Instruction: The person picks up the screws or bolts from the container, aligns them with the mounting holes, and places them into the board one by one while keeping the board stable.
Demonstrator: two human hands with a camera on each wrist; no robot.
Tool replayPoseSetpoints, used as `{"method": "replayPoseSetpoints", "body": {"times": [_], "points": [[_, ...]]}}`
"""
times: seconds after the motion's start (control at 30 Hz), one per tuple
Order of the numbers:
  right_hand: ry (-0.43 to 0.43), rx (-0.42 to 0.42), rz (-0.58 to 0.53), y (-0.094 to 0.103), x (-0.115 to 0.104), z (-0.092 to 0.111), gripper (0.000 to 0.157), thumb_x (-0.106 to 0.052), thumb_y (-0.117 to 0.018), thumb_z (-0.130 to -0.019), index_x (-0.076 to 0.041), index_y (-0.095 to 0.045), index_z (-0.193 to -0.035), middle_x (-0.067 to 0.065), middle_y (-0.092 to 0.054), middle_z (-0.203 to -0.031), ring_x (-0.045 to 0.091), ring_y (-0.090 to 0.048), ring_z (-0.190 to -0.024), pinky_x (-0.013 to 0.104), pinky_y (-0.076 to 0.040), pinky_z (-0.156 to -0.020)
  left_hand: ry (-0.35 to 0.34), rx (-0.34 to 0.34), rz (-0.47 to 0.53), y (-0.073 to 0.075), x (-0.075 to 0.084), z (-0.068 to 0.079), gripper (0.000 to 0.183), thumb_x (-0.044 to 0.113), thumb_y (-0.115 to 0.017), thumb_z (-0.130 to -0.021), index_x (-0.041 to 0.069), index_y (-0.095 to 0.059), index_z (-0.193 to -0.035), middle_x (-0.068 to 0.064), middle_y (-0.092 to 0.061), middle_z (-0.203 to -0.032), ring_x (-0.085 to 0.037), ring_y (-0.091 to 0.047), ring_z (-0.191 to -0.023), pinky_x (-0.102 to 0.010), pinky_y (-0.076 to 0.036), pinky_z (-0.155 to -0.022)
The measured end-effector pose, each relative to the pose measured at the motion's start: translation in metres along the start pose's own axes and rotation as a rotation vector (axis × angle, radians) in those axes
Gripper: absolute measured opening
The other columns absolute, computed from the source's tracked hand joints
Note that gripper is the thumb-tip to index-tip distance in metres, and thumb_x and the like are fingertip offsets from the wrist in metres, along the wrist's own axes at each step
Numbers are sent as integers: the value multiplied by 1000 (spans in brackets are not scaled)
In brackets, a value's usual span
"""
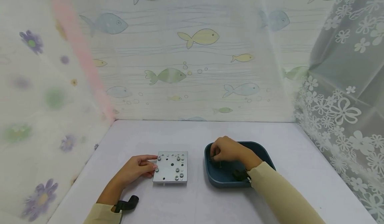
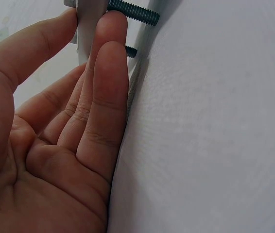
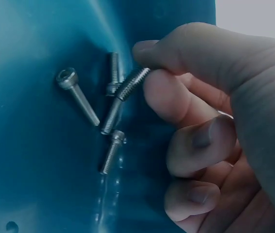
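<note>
A square silver metal plate (image 1: 168, 172) lies on the table with several socket head screws in its top face. My left hand (image 1: 136, 169) holds its left edge, thumb above and fingers underneath. In the left wrist view a threaded screw shank (image 2: 135, 13) sticks out below the plate, beside the fingertips. My right hand (image 1: 229, 152) reaches into a dark blue tray (image 1: 225, 185). Between thumb and index finger it pinches a screw (image 3: 135, 83) by its threaded part. Loose socket head screws (image 3: 81, 102) lie around it on the tray's floor.
The white table (image 1: 196, 204) carries the plate at centre left and the tray to its right. A fish-patterned curtain (image 1: 198, 84) hangs behind, with a flowered sheet (image 1: 45, 117) at the left and a lace-patterned curtain (image 1: 345, 117) at the right.
</note>
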State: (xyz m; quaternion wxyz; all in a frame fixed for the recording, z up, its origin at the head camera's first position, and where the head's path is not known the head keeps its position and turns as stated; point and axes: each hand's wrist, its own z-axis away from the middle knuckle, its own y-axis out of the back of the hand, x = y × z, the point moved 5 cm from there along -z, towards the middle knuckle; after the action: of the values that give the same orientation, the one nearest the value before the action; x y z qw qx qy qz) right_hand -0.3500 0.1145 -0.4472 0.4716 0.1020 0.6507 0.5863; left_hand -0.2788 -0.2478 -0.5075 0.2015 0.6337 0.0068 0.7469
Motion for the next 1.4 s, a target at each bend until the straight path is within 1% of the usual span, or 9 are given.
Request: {"method": "replayPoseSetpoints", "body": {"times": [0.17,0.3,0.47,0.73,0.97,1.07,1.23,1.4], "points": [[9,53,-20,6,-3,2,5,-17,-76,-90,-21,-76,-92,-11,-66,-68,8,-61,-65,28,-52,-62,8,0,0,0,0,1,65,27,-81,-91,2,-56,-146,-10,-78,-102,-22,-73,-87,-32,-63,-75],[17,98,-39,12,-6,5,6,-17,-75,-89,-23,-73,-91,-9,-64,-70,10,-59,-67,29,-51,-63,1,-1,0,0,0,0,65,26,-81,-92,2,-56,-146,-10,-77,-102,-22,-72,-87,-32,-63,-75],[32,145,-83,17,-11,10,6,-18,-75,-89,-24,-73,-90,-8,-63,-67,10,-57,-63,28,-50,-61,-5,-5,-2,-1,0,-1,66,26,-80,-92,1,-55,-147,-10,-77,-102,-23,-72,-87,-33,-63,-75],[74,209,-162,24,-25,13,8,-20,-75,-90,-27,-71,-91,-9,-60,-65,8,-56,-60,27,-51,-62,7,0,-8,-1,2,1,65,27,-81,-92,2,-55,-147,-9,-77,-102,-22,-72,-86,-32,-63,-74],[110,270,-192,25,-40,15,9,-18,-74,-90,-27,-72,-92,-9,-55,-63,6,-51,-58,26,-49,-61,1,-4,3,-1,6,2,65,26,-81,-92,1,-56,-146,-11,-77,-103,-22,-72,-87,-32,-63,-75],[117,283,-212,25,-48,14,9,-19,-74,-90,-27,-72,-93,-9,-54,-63,6,-51,-58,26,-48,-60,-2,-4,3,-1,6,2,65,26,-81,-92,1,-56,-146,-11,-77,-103,-22,-72,-86,-32,-63,-75],[120,282,-269,21,-62,13,8,-21,-76,-90,-27,-71,-92,-6,-55,-64,8,-51,-59,27,-49,-59,-1,-5,-1,-1,5,2,65,26,-80,-92,1,-55,-146,-10,-77,-103,-23,-72,-87,-32,-63,-75],[144,283,-279,16,-74,7,9,-21,-76,-89,-27,-70,-91,-6,-53,-64,7,-49,-59,25,-46,-56,7,2,-2,0,5,2,64,26,-80,-92,2,-56,-146,-10,-77,-105,-22,-72,-87,-32,-63,-75]]}}
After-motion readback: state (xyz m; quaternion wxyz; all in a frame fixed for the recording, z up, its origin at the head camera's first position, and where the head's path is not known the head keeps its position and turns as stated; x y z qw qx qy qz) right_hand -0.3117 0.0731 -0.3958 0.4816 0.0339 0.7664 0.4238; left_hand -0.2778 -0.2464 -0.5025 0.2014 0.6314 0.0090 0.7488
